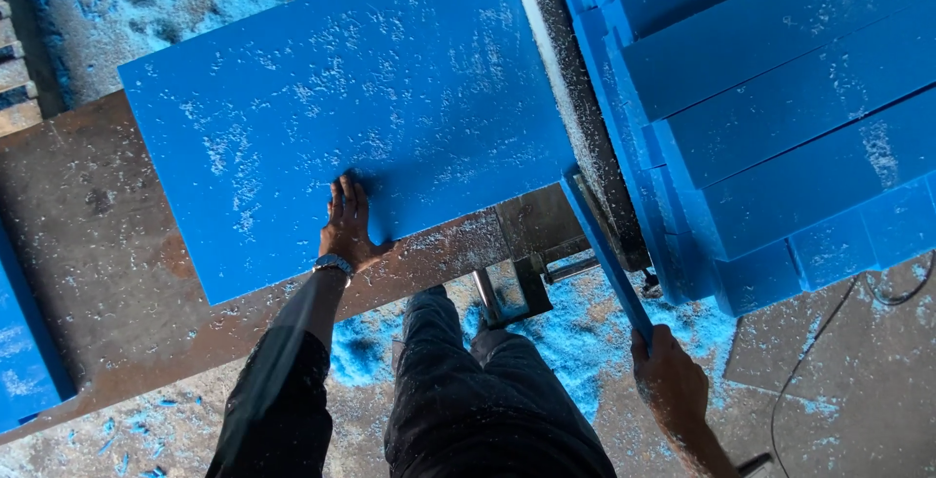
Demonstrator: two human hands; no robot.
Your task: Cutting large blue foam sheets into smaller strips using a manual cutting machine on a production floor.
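Observation:
A large blue foam board, dusted with pale shavings, lies flat on a rusty metal saw table. My left hand presses flat on the board's near edge, fingers together, a watch on the wrist. My right hand is closed around the near end of a thin blue offcut strip that runs along the board's right edge beside the fence.
A stack of blue foam slabs fills the right side. Another blue slab leans at the far left. Blue shavings cover the floor around my legs. A cable trails over the floor at right.

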